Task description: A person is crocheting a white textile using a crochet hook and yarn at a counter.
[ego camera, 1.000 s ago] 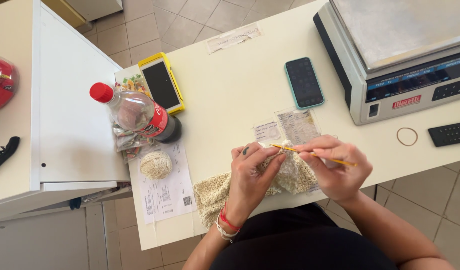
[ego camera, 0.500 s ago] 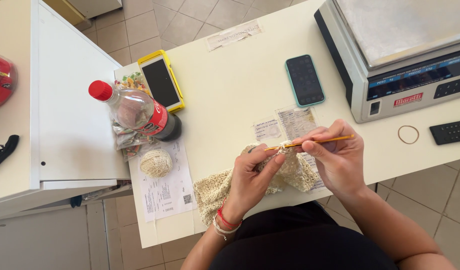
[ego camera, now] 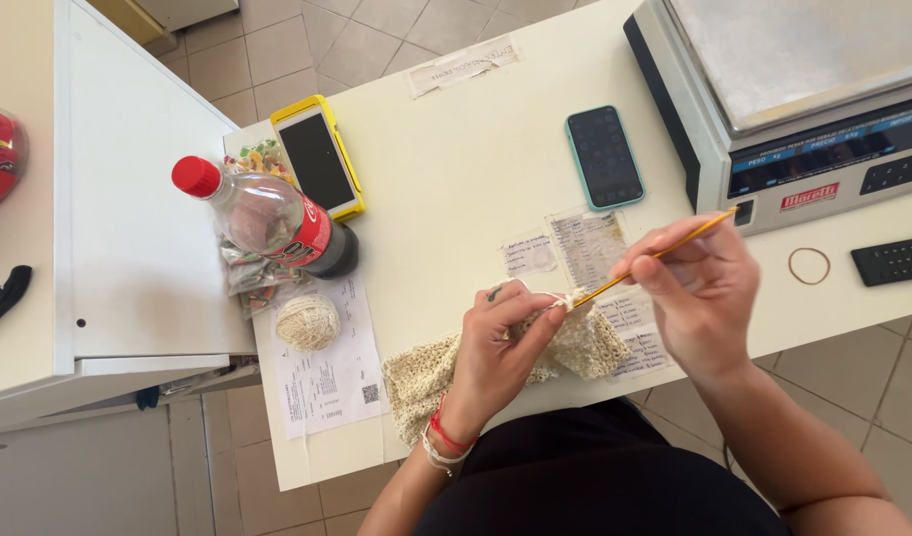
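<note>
Nearest us, our left hand (ego camera: 501, 342) pinches the cream crochet piece (ego camera: 496, 362) at the table's (ego camera: 456, 149) near edge. Our right hand (ego camera: 699, 293) grips a yellow crochet hook (ego camera: 659, 256), its tip at the yarn. Left lies a yarn ball (ego camera: 307, 322); farther off, a bottle (ego camera: 267, 218), two phones and a scale (ego camera: 793, 99).

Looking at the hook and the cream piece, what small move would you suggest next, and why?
Probably draw the yellow hook back through the loop: its tip sits in the cream crochet piece pinched by the left hand, while the right hand holds its shaft.
</note>
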